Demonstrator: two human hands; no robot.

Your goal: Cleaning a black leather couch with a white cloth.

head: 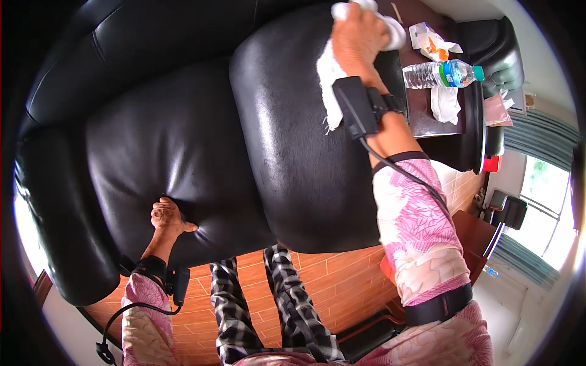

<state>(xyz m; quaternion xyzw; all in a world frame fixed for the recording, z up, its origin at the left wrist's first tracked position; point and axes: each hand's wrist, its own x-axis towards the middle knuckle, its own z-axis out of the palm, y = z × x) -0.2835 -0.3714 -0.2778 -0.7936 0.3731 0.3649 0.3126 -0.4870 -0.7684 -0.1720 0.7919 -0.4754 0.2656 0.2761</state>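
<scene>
My left hand (168, 215) presses down on the seat cushion of a black leather sofa (183, 137), its thumb spread and nothing seen in it; the cushion creases around it. My right hand (359, 39) reaches to the far right end of the sofa and grips a white cloth (330, 87). Part of the cloth bunches beyond the fingers, and a frayed end hangs over the raised black leather part (302, 137). The fingertips of my right hand are partly hidden by the cloth.
Right of the sofa, a dark wooden table (423, 121) holds a plastic water bottle (442, 74) lying on its side, a tissue box (423, 36) and a crumpled white tissue (445, 104). A brown desk (474, 233) and a black chair (508, 208) stand farther right.
</scene>
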